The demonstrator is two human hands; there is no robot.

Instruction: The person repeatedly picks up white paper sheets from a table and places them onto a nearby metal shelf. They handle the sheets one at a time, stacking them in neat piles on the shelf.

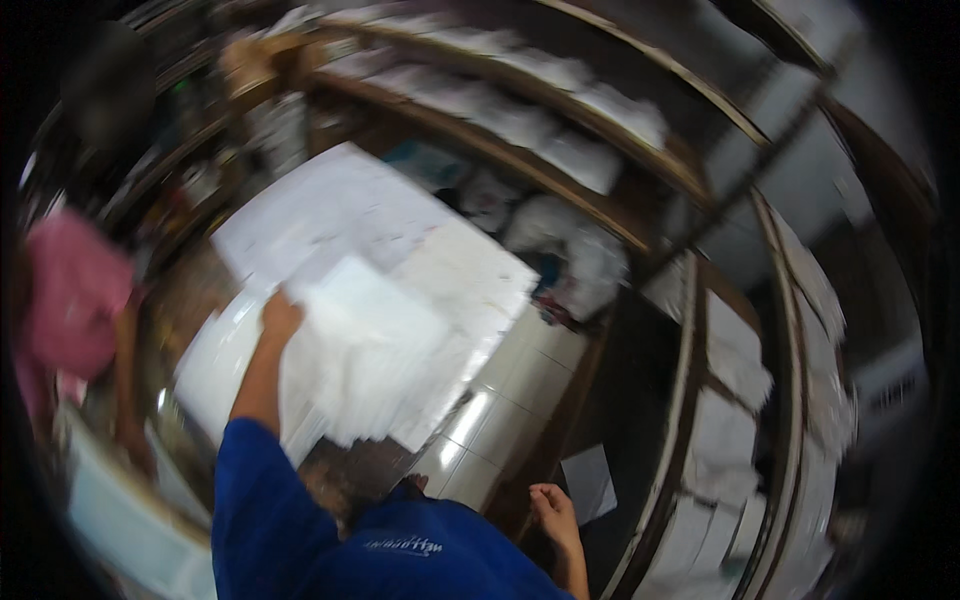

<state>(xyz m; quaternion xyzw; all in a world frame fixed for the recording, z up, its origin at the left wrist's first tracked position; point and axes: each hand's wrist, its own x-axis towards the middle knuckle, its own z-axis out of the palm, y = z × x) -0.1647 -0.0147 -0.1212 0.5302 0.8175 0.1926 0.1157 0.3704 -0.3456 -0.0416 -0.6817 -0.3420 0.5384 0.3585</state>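
My left hand (282, 318) reaches out over a table, its fingers closed at the edge of a blurred pile of white paper sheets (375, 335). Motion blur hides how many sheets it grips. Under the pile lies a large white board or sheet (480, 275) with faint marks on it. To the left of my left wrist is a glossy white sheet (215, 375). My right hand (555, 515) hangs low at my right side with loosely bent fingers and nothing visible in them. A small white piece of paper (590, 485) lies on a dark surface just beyond it.
Shelves with white paper stacks (725, 440) run along the right. More stacks fill the far shelf (480, 100). Clear plastic bags (570, 245) sit beneath it. At the left stands a person in a pink top (75, 300), near a pale panel (135, 510). Floor tiles (500, 410) show beside the table.
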